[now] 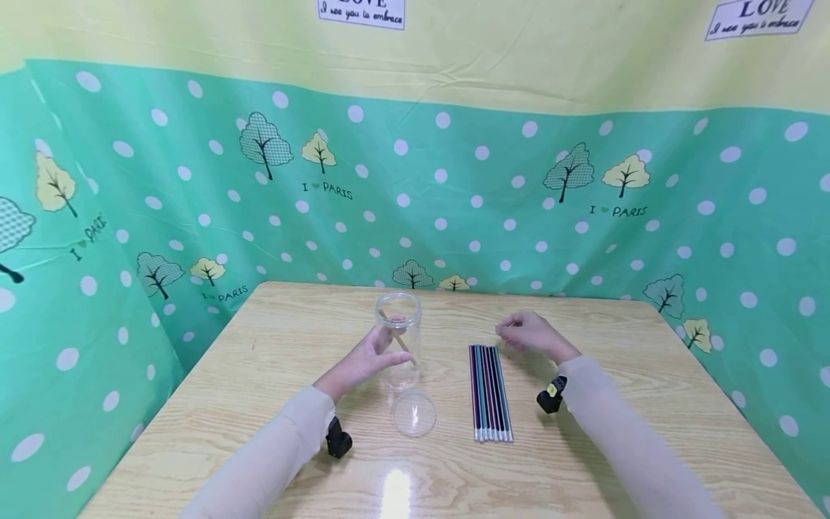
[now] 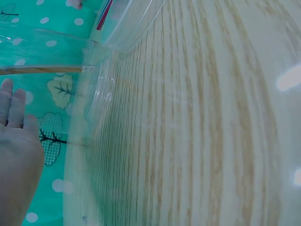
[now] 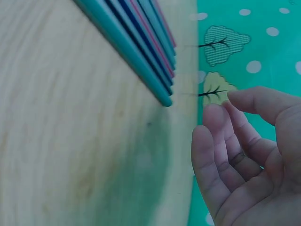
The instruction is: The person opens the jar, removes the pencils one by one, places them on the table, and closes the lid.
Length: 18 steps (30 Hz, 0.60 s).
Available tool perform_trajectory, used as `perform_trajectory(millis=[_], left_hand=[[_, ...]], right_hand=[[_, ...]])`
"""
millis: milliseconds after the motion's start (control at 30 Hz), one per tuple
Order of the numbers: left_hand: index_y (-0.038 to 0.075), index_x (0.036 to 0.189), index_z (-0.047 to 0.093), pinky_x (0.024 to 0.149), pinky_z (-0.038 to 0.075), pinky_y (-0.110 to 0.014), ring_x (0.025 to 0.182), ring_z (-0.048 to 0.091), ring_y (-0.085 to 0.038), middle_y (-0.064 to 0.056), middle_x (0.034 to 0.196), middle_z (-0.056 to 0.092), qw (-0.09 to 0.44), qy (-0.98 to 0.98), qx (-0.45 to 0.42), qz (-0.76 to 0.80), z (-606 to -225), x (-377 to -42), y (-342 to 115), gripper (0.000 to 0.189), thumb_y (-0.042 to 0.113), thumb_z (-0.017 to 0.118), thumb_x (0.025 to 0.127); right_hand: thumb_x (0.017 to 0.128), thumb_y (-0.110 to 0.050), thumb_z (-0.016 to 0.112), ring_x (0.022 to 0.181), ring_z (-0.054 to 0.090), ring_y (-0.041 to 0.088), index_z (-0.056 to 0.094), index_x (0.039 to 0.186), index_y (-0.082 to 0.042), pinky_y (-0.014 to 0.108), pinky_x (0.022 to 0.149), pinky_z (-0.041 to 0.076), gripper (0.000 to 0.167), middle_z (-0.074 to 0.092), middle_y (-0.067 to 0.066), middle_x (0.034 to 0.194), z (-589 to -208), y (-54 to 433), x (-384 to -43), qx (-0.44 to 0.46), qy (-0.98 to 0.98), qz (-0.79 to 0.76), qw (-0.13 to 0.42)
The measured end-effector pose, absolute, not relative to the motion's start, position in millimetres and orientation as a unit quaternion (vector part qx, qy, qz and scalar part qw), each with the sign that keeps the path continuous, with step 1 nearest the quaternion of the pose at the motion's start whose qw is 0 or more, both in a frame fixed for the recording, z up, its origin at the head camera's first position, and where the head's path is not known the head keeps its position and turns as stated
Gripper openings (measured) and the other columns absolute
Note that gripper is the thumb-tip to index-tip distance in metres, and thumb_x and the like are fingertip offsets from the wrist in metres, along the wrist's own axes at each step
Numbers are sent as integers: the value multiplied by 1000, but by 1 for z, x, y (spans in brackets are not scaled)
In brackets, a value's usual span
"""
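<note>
A tall clear jar [image 1: 403, 375] stands on the table, with one thin wood-coloured stick [image 1: 403, 340] leaning inside it. My left hand [image 1: 369, 360] holds the jar around its side, thumb in front and fingers behind. In front of it lies a clear round lid [image 1: 414, 414]. To the right is a row of several pencils [image 1: 491, 396] in purple, teal and dark blue, their silver ends toward me. Just beyond their far right end hovers my right hand [image 1: 532, 335]. Its fingers [image 3: 203, 150] are loosely bent and hold nothing in the right wrist view.
The wood-grain table [image 1: 272, 447] reaches back to a green and yellow curtain [image 1: 454, 166] with dots and trees. Each wrist wears a small black camera, such as the right one [image 1: 548, 401]. Light glares on the tabletop near the front.
</note>
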<state>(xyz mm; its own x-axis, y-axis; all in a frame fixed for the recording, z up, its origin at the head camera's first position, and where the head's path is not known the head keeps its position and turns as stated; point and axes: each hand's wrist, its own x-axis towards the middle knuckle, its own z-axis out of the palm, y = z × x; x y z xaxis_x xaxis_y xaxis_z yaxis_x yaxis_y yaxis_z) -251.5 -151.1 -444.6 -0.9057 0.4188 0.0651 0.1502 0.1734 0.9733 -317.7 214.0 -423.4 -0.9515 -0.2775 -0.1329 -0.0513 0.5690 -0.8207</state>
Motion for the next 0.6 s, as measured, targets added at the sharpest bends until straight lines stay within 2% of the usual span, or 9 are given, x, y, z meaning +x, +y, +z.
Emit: perform_trajectory(millis=[167, 400, 600], left_hand=[[31, 159, 22, 120, 13, -54, 151, 15, -29, -5, 163, 25, 105, 759, 187, 615, -444, -251, -150, 84, 30, 74, 92], [30, 159, 22, 120, 13, -54, 151, 15, -29, -6, 163, 25, 104, 754, 192, 620, -443, -251, -151, 84, 27, 73, 93], [30, 160, 19, 120, 14, -55, 151, 15, -30, -6, 164, 25, 105, 755, 191, 618, -443, -251, -150, 87, 28, 74, 92]], right_hand=[[100, -23, 62, 100, 65, 34, 62, 123, 4, 43, 86, 57, 35, 64, 24, 115, -411, 212, -317, -97, 874, -459, 124], [101, -24, 61, 102, 66, 34, 60, 127, 5, 47, 87, 57, 39, 62, 28, 118, -396, 208, -315, -126, 869, -463, 123], [101, -25, 62, 99, 66, 34, 62, 125, 3, 43, 82, 59, 36, 66, 19, 109, -382, 197, -313, -149, 872, -454, 108]])
